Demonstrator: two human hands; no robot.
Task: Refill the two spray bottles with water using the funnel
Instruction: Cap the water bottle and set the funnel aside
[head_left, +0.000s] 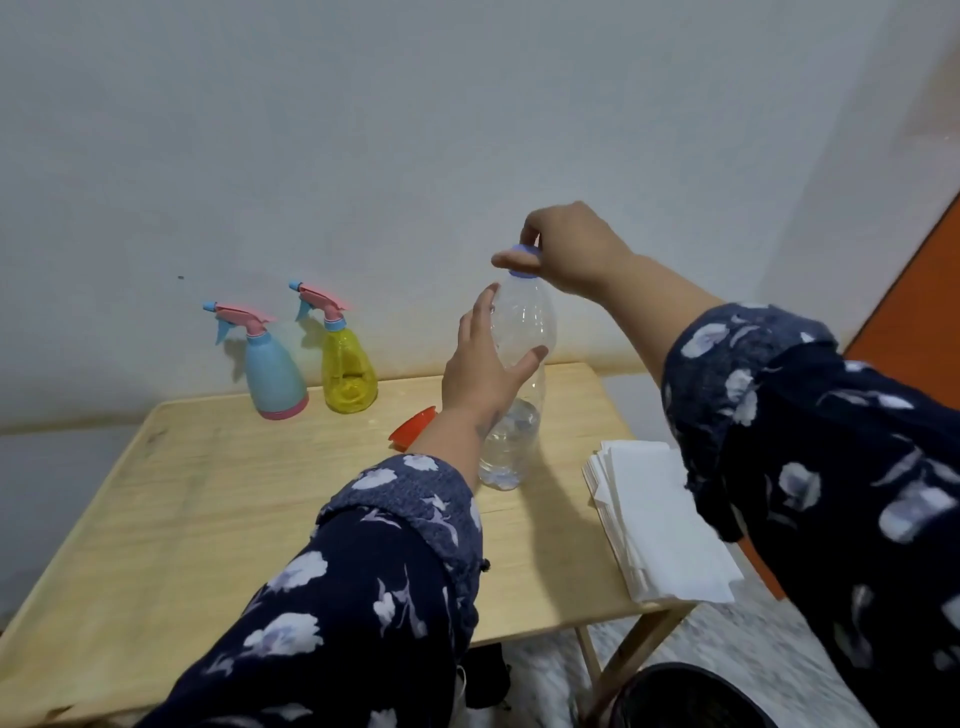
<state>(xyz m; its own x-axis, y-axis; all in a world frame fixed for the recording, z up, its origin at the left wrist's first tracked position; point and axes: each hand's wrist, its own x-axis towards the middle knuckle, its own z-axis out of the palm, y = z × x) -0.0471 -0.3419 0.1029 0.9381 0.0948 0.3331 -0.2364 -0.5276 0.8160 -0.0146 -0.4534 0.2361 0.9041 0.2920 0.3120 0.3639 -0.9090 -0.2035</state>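
A clear plastic water bottle (521, 332) stands upright on the wooden table (208, 499), with a little water at its bottom. My right hand (563, 249) pinches its blue cap (522, 258) from above. My left hand (485, 364) wraps loosely around the bottle's upper body, thumb on the near side. Two capped spray bottles stand at the table's far edge: a blue one (270, 374) with a pink base and a yellow one (347, 371). A red funnel (413, 427) lies on its side behind my left wrist, partly hidden.
A stack of white paper napkins (660, 519) lies on the table's right edge. A dark round bin (685, 696) sits on the floor below the table's near right corner. The white wall (363, 130) stands right behind the table.
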